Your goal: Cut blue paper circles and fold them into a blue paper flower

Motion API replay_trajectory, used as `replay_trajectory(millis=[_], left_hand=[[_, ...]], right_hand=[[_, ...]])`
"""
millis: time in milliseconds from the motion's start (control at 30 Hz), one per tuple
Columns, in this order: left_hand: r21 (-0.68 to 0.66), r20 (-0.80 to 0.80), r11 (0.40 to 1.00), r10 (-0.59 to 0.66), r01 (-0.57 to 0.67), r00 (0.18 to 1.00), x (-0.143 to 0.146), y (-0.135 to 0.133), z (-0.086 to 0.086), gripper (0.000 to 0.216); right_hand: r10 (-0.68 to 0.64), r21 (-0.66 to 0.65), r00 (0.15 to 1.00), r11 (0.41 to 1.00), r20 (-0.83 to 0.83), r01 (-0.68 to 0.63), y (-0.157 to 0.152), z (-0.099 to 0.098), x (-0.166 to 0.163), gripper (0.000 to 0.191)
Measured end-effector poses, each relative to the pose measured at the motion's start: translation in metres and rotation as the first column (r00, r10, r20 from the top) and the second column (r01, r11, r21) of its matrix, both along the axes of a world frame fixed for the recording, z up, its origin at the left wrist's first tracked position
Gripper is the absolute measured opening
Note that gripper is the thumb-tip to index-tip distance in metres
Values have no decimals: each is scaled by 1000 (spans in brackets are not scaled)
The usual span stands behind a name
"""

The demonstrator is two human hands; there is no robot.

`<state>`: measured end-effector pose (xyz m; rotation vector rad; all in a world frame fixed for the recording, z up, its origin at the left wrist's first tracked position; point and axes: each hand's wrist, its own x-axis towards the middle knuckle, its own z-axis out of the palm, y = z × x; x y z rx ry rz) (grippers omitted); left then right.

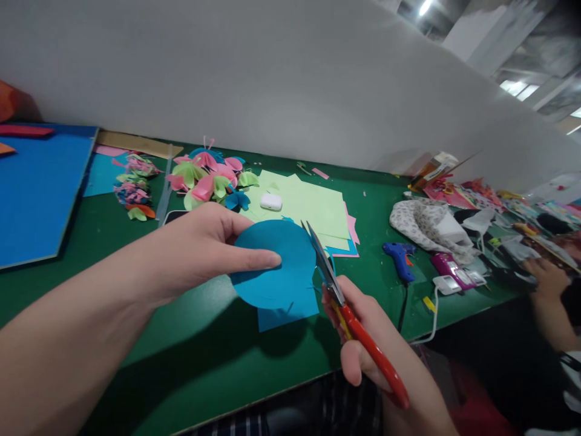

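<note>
A round piece of blue paper (272, 281) is pinched in my left hand (209, 245), the thumb lying on top and the fingers hidden beneath. My right hand (363, 339) grips scissors (336, 293) with red handles, blades pointing up and away from me. The blades lie along the paper's right edge and look slightly parted. A thin curl of blue paper hangs beside them. Below the disc, a squarer blue paper piece (288, 315) shows; whether it is attached cannot be seen.
Pale green paper sheets (313, 203) lie behind, with a white earbud case (271, 201) on them. Paper flowers (209, 175) sit to their left. A blue glue gun (400, 260) and a patterned cloth (422, 224) are at right, near another person's hand (547, 278). A blue board (40, 194) stands left.
</note>
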<state>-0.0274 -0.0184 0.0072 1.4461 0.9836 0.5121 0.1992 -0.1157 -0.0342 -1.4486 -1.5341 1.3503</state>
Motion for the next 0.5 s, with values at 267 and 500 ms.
replay_trajectory(millis=[267,500], left_hand=[[-7,-7,1000,-25,25,1000,-4,0,1,17],[-28,-17,997,-69,68,997,-4,2,2,20]], right_hand=[[34,4,995,999,91,-34,-1,9,3,52],[30,28,987,999,156,-35,-1,4,7,58]])
